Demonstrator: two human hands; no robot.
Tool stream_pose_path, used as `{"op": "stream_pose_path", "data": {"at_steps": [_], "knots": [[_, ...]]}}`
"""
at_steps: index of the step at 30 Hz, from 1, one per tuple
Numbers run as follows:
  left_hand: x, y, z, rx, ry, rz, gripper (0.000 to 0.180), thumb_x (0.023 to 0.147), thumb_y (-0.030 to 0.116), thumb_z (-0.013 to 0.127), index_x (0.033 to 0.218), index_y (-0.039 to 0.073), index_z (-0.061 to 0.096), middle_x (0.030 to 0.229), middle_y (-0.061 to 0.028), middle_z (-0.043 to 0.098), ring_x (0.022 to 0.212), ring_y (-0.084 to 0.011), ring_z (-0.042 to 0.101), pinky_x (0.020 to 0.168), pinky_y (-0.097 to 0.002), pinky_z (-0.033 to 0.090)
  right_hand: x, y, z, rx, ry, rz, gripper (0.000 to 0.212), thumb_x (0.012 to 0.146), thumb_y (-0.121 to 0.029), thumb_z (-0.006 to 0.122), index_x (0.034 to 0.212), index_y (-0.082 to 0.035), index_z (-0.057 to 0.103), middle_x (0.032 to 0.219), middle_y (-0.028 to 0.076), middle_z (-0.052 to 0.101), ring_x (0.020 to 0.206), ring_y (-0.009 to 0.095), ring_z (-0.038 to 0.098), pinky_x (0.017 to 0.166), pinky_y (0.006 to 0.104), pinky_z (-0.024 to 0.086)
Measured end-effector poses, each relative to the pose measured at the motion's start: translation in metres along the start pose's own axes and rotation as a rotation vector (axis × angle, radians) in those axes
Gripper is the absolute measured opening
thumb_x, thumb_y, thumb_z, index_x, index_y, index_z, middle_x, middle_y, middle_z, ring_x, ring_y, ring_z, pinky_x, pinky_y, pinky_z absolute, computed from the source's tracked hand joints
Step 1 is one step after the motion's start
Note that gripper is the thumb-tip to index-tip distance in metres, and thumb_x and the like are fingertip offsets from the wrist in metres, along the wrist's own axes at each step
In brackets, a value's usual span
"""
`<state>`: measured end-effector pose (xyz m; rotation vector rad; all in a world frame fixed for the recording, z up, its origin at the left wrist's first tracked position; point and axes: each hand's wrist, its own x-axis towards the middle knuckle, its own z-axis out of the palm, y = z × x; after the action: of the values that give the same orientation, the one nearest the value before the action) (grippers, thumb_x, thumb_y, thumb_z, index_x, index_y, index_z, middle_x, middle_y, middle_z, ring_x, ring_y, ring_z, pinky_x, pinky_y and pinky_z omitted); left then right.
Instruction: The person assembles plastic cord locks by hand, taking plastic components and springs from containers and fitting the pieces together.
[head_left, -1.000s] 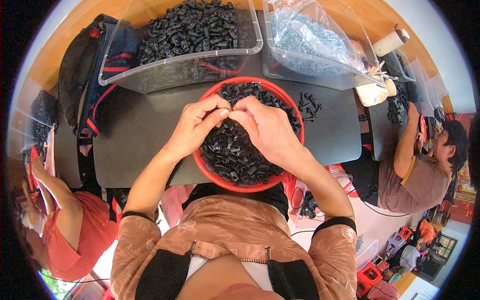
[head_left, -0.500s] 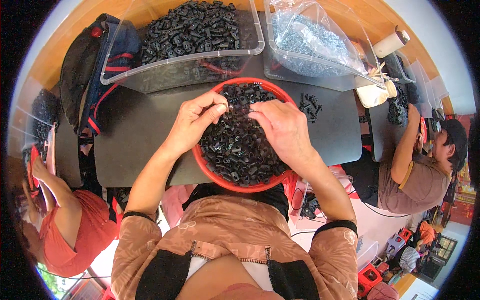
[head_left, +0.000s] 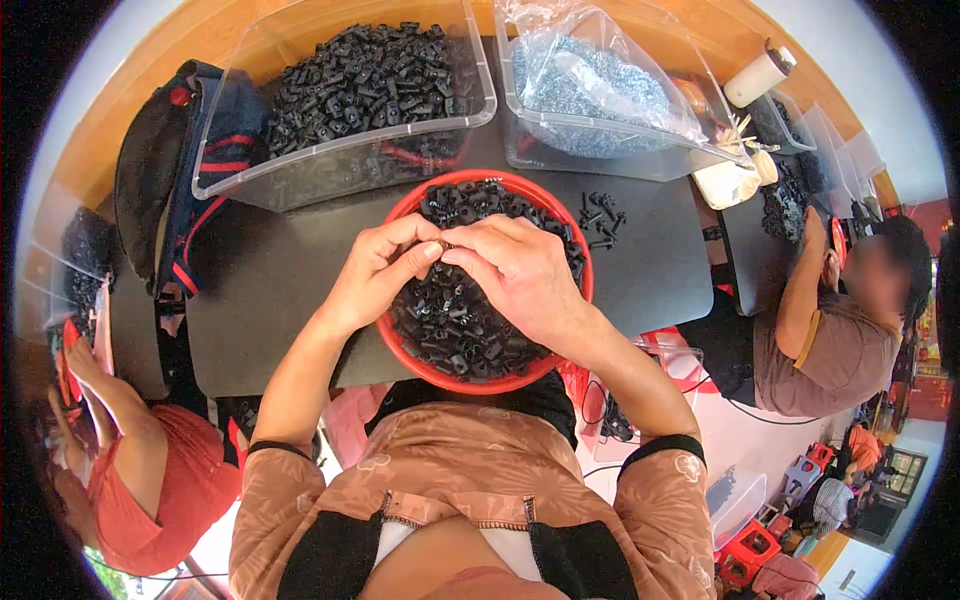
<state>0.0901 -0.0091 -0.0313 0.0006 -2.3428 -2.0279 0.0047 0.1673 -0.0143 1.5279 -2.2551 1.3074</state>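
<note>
My left hand [head_left: 385,265] and my right hand [head_left: 522,272] meet fingertip to fingertip above a round red basin [head_left: 398,348]. Thumb and forefinger of each hand are pinched together on something tiny, largely covered by the fingers; a brownish metallic bit shows at the left fingertips. Beneath them, the basin is heaped with small black plastic parts [head_left: 462,335], some with shiny metal bits among them. It stands at the near edge of a dark table [head_left: 285,325], close against my body.
Behind the basin stand a clear bin [head_left: 330,150] of black parts and another clear bin [head_left: 640,140] of small silvery-blue pieces in plastic. Several loose black pieces [head_left: 602,218] lie right of the basin. A dark bag [head_left: 150,180] sits far left. People [head_left: 830,340] work at both sides.
My hands have come together; half a second ago a gap lay between their fingertips, with a small coiled metal piece at the left ones. My right hand has moved left and slightly nearer.
</note>
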Motion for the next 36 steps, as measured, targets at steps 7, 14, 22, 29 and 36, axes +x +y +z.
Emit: {"op": "stream_pose_path", "data": {"at_steps": [7,14,22,29,36], "knots": [[0.0,-0.003,-0.001,-0.074,-0.001,0.048,0.015,0.094,0.017,0.054,0.092,0.003,0.058,0.076,0.0023,0.05,0.071,-0.005,0.045,0.064,-0.0207,0.037,0.0,-0.004,0.004,0.163,0.03,0.084,0.013,0.084,-0.008,0.059,0.096,-0.005,0.062,0.082,0.012,0.061,0.073,0.032,0.061,0.065,0.0396,0.048],[0.002,-0.002,-0.001,-0.251,-0.018,0.041,0.024,0.097,0.016,0.04,0.113,0.001,0.05,0.076,0.0019,0.043,0.065,-0.0064,0.036,0.058,-0.0204,0.03,0.0,-0.001,-0.004,0.158,0.057,0.148,0.014,0.085,0.0,0.059,0.099,-0.003,0.063,0.074,0.01,0.058,0.059,0.019,0.057,0.054,0.0293,0.045],[0.006,0.001,0.003,-0.34,-0.017,0.075,0.042,0.096,0.012,0.046,0.135,0.008,0.032,0.12,-0.0115,0.051,0.104,-0.0201,0.057,0.089,-0.0321,0.047,0.003,-0.002,-0.005,0.157,0.047,0.129,0.013,0.085,-0.003,0.06,0.098,-0.003,0.063,0.078,0.012,0.06,0.066,0.026,0.06,0.058,0.0334,0.048],[0.005,0.003,-0.001,-0.368,-0.032,0.025,0.048,0.095,0.011,0.049,0.139,0.008,0.03,0.125,-0.0126,0.053,0.113,-0.0196,0.053,0.092,-0.0328,0.046,0.003,0.0,-0.004,0.139,0.059,0.11,0.014,0.084,-0.002,0.062,0.098,-0.002,0.065,0.08,0.012,0.064,0.069,0.024,0.063,0.061,0.0312,0.049],[0.004,0.004,-0.005,-0.295,0.03,-0.104,0.046,0.092,0.009,0.053,0.136,0.008,0.039,0.114,-0.0105,0.062,0.101,-0.0157,0.061,0.079,-0.0262,0.05,0.005,-0.001,-0.002,0.146,0.021,0.113,0.011,0.085,-0.006,0.06,0.095,-0.003,0.064,0.082,0.014,0.062,0.073,0.031,0.063,0.062,0.0372,0.05]]}}
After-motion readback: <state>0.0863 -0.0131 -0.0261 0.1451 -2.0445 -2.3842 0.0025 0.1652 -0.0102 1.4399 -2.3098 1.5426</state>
